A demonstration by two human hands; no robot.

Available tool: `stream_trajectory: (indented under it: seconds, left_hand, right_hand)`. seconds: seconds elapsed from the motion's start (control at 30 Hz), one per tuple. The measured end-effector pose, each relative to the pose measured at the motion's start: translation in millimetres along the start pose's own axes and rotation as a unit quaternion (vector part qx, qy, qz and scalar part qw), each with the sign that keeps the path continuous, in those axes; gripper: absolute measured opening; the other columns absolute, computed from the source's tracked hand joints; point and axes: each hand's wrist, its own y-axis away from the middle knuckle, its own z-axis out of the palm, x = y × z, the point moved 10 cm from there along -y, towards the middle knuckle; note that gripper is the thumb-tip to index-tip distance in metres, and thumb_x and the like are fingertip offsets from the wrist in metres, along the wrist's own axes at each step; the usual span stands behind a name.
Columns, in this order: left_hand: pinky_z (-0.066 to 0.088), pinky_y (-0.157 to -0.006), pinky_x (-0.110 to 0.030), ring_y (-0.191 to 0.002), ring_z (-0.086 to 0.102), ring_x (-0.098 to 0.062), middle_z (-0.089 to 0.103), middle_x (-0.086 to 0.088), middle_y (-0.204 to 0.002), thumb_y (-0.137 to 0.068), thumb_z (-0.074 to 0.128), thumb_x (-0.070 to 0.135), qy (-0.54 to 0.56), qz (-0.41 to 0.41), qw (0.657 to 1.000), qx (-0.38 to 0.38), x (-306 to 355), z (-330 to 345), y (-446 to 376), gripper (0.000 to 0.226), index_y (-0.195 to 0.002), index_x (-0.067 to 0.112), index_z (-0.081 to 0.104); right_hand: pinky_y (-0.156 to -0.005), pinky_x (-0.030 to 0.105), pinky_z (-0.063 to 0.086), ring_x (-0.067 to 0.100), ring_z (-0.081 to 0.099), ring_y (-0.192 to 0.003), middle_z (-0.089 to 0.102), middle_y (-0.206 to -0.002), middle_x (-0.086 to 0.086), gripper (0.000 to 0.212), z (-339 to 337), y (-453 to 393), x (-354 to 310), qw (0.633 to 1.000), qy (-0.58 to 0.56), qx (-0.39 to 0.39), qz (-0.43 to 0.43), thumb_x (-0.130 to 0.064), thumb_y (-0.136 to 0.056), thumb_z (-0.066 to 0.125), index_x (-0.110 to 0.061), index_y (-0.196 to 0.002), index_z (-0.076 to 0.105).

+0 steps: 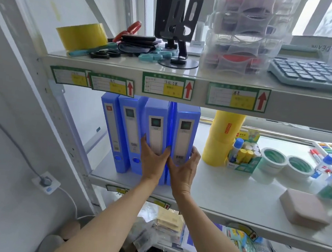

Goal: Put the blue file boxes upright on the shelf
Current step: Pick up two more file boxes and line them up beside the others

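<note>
— Where do your boxes stand?

— Four rigid blue plastic file boxes (150, 136) stand upright at the left end of the pale grey metal middle shelf (225, 193), spines toward you.

— How will they handle?

— Stiff, smooth, probably light and a little slippery, I'd judge; take each low across the spine. Your left hand (152, 161) grasps the third box, your right hand (183, 169) clasps the fourth.

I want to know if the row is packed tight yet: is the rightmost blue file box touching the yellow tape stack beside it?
Apart. The head view shows bare white shelf between the rightmost blue file box and the yellow tape stack.
</note>
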Motion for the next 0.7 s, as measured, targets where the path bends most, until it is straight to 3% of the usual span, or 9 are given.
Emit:
stream_trajectory:
  seconds: [0.07, 0.13, 0.2, 0.23, 0.37, 0.53, 0.6, 0.7]
  left_hand:
    - [0.048, -0.071, 0.003, -0.123, 0.053, -0.018, 0.048, -0.004, -0.141, -0.081, 0.072, 0.014, 0.006, 0.003, 1.0, -0.025, -5.5, 2.2, 1.2, 0.081, -0.146, 0.019, 0.023]
    - [0.051, -0.085, -0.007, -0.128, 0.051, -0.021, 0.044, -0.005, -0.144, -0.081, 0.071, 0.014, 0.003, -0.012, 0.998, -0.057, -15.7, 4.7, 4.9, 0.086, -0.148, 0.025, 0.019]
    - [0.037, -0.104, -0.018, -0.14, 0.036, -0.017, 0.031, -0.001, -0.154, -0.082, 0.07, 0.017, -0.036, -0.031, 0.995, -0.083, -30.1, 5.2, 12.9, 0.091, -0.151, 0.025, 0.012]
    - [0.03, -0.107, -0.019, -0.144, 0.029, -0.015, 0.025, 0.001, -0.157, -0.083, 0.07, 0.017, -0.059, -0.041, 0.994, -0.088, -37.5, 4.1, 18.1, 0.092, -0.152, 0.022, 0.01]
    - [0.04, -0.098, -0.02, -0.131, 0.047, -0.019, 0.044, -0.001, -0.145, -0.081, 0.065, 0.005, -0.085, -0.067, 0.99, -0.09, -57.3, 2.6, 26.2, 0.082, -0.149, 0.016, 0.02]
    - [0.043, -0.095, -0.023, -0.121, 0.052, -0.014, 0.051, 0.008, -0.124, -0.088, 0.057, 0.004, -0.09, -0.089, 0.988, -0.094, -55.5, 6.6, 16.0, 0.062, -0.142, 0.015, 0.029]
    - [0.037, -0.091, -0.02, -0.12, 0.048, -0.009, 0.048, 0.009, -0.124, -0.091, 0.056, 0.006, -0.098, -0.096, 0.986, -0.097, -54.3, 7.7, 12.1, 0.063, -0.146, 0.013, 0.025]
    - [0.038, -0.09, -0.02, -0.121, 0.051, -0.015, 0.05, 0.002, -0.131, -0.091, 0.053, 0.003, -0.091, -0.11, 0.985, -0.098, -57.3, 6.9, 7.5, 0.06, -0.144, 0.012, 0.026]
  right_hand:
    - [-0.097, 0.036, 0.055, 0.004, 0.046, -0.113, 0.043, -0.126, -0.009, 0.08, -0.8, -0.2, 3.0, 1.0, 0.005, -0.009, 0.006, -0.032, -0.075, 0.085, -0.017, -0.138, 0.038]
    - [-0.1, 0.04, 0.054, 0.009, 0.047, -0.121, 0.044, -0.134, -0.005, 0.087, 0.0, -0.3, 8.9, 0.999, 0.011, -0.028, 0.009, -0.033, -0.074, 0.085, -0.017, -0.144, 0.035]
    - [-0.103, 0.042, 0.052, 0.014, 0.046, -0.131, 0.043, -0.143, -0.001, 0.095, 2.1, 1.7, 21.7, 0.997, 0.025, -0.062, 0.022, -0.032, -0.074, 0.085, -0.02, -0.149, 0.029]
    - [-0.104, 0.042, 0.051, 0.015, 0.045, -0.134, 0.043, -0.145, -0.002, 0.098, 3.2, 4.2, 29.8, 0.995, 0.033, -0.083, 0.034, -0.032, -0.073, 0.085, -0.023, -0.151, 0.026]
    - [-0.101, 0.045, 0.052, 0.018, 0.053, -0.131, 0.047, -0.148, -0.009, 0.104, 6.2, 17.1, 57.3, 0.983, 0.064, -0.151, 0.081, -0.047, -0.071, 0.08, -0.043, -0.152, 0.015]
    - [-0.102, 0.043, 0.051, 0.017, 0.051, -0.131, 0.044, -0.149, -0.007, 0.1, 11.6, 21.3, 62.0, 0.979, 0.088, -0.164, 0.088, -0.036, -0.075, 0.077, -0.037, -0.155, 0.017]
    - [-0.103, 0.042, 0.05, 0.016, 0.049, -0.133, 0.043, -0.15, -0.007, 0.098, 14.8, 22.5, 59.9, 0.979, 0.086, -0.164, 0.084, -0.034, -0.075, 0.076, -0.036, -0.155, 0.019]
    - [-0.103, 0.043, 0.05, 0.017, 0.05, -0.132, 0.042, -0.151, -0.007, 0.097, 18.6, 23.1, 58.8, 0.979, 0.087, -0.164, 0.083, -0.036, -0.075, 0.075, -0.037, -0.154, 0.019]
